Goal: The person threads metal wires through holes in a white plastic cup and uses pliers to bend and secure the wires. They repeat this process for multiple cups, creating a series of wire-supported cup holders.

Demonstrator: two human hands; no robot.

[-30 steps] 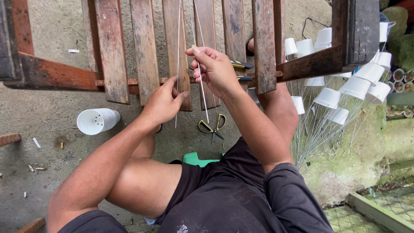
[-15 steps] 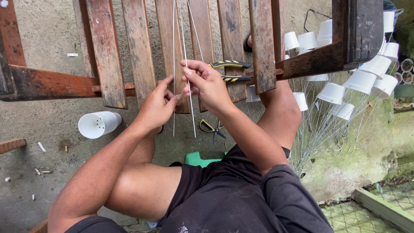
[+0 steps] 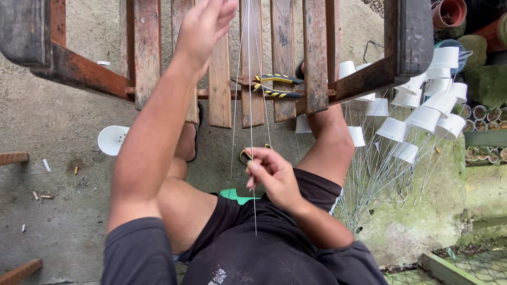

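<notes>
Pinching the thin wires (image 3: 249, 95) low down, the right hand (image 3: 274, 177) could lose them if its grip slips. The left hand (image 3: 203, 26) is up high, fingers loose and half open, and whether it holds the wires I cannot tell; a sharp end might poke the person.

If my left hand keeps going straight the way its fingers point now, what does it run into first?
The left hand points up and away over the wooden slats. Its fingertips reach the picture's top edge, so the way looks free as far as shown; depth is unclear. The thin wires run just beside it.
</notes>
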